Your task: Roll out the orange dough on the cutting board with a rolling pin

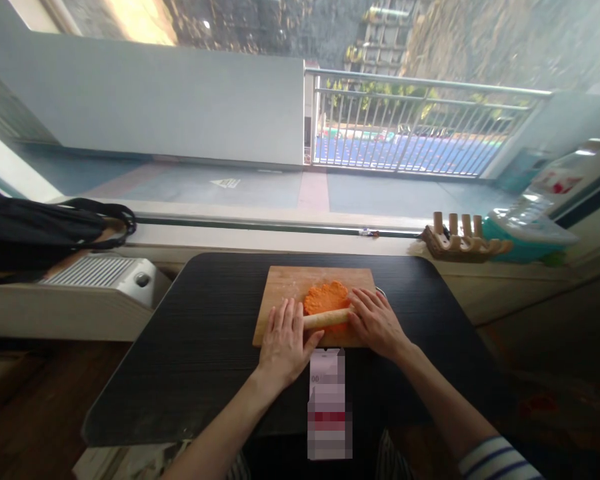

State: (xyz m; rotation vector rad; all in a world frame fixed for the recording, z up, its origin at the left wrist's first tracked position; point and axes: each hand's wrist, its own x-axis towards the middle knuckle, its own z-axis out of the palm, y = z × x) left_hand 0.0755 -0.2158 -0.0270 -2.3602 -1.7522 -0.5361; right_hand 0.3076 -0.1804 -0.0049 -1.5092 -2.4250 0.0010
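Note:
A wooden cutting board (285, 280) lies on a black table (200, 347). On it sits a flattened round of orange dough (326, 296). Across the dough's near edge lies a wooden rolling pin (327, 318). My left hand (285, 341) rests flat on the pin's left end, fingers stretched out and together. My right hand (377, 323) lies flat on the pin's right end, fingers extended. Both palms press down on the pin rather than wrapping round it.
A blurred card (329, 403) lies on the table between my forearms. A black bag (40, 233) sits at the left above a white radiator (105, 275). A wooden rack (457, 239) and a teal container (525, 237) stand on the window ledge at the right.

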